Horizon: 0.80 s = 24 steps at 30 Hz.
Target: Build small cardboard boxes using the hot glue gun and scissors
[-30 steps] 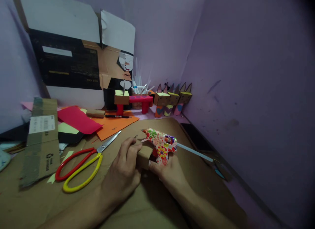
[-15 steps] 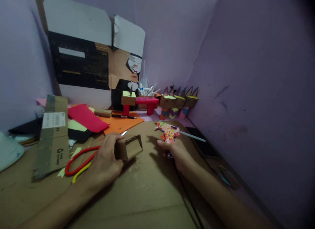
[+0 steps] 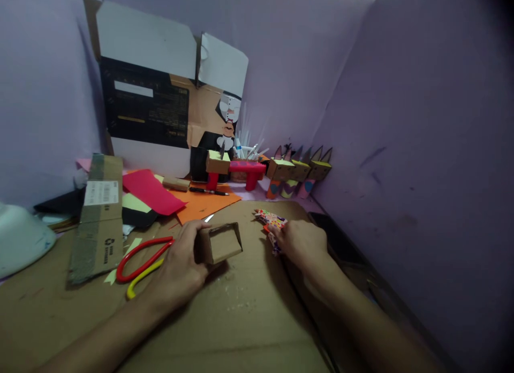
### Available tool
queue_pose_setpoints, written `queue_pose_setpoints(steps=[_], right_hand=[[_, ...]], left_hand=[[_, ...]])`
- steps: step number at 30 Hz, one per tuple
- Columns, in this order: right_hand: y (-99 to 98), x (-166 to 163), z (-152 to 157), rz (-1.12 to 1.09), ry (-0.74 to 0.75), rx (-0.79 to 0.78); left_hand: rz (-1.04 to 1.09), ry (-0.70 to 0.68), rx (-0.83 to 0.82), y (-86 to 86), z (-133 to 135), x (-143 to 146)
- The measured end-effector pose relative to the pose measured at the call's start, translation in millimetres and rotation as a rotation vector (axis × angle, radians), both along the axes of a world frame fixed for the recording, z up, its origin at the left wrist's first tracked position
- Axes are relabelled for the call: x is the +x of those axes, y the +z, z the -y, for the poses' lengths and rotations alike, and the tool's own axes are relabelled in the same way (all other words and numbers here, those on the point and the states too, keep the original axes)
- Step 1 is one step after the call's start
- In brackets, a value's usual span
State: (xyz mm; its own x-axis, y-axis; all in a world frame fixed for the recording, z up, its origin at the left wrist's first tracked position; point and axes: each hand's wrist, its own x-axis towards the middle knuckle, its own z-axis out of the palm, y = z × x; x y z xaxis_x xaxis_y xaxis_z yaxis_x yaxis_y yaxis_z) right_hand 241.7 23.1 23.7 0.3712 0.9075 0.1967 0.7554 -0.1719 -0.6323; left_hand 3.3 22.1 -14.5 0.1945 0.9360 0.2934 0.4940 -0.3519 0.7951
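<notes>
My left hand (image 3: 185,263) grips a small open cardboard box (image 3: 225,245) by its left side, the opening turned towards me and to the right. Right of it, a floral-patterned hot glue gun (image 3: 271,221) points its nozzle left, low over the cardboard-covered table. My right hand (image 3: 303,247) is closed over its rear and hides most of its body, and the glue stick is out of sight. A dark cord runs from the gun down towards me. Scissors (image 3: 140,259) with red and yellow handles lie beside my left hand, partly under it.
A flat cardboard strip (image 3: 98,223) and red paper (image 3: 155,192) lie left. Orange paper (image 3: 211,206) and a black pen (image 3: 209,191) are behind the box. Cardboard animal figures (image 3: 281,169) line the back. A dark flat object (image 3: 333,236) lies along the right wall.
My right hand has shifted forward over the glue gun, covering the pale glue stick that stuck out behind it. My left hand still holds the box; the view has swung slightly left.
</notes>
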Motion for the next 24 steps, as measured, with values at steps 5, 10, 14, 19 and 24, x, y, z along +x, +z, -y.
queue_pose_setpoints(steps=[5, 10, 14, 19, 24], right_hand=[[0.0, -36, 30, -0.234, 0.338, 0.085], [-16.8, -60, 39, -0.484, 0.376, 0.108], [-27.4, -66, 40, -0.475, 0.407, 0.146], [-28.9, -69, 46, -0.479, 0.464, 0.096], [-33.7, -73, 49, -0.603, 0.399, 0.013]], left_hand=[[-0.13, 0.109, 0.233, 3.1, 2, 0], [-0.242, 0.121, 0.616, -9.5, -7, -3], [-0.293, 0.129, 0.748, -13.1, -9, -3], [-0.373, 0.124, 0.727, -4.7, 5, 2], [-0.367, 0.1, 0.673, -3.0, 7, 6]])
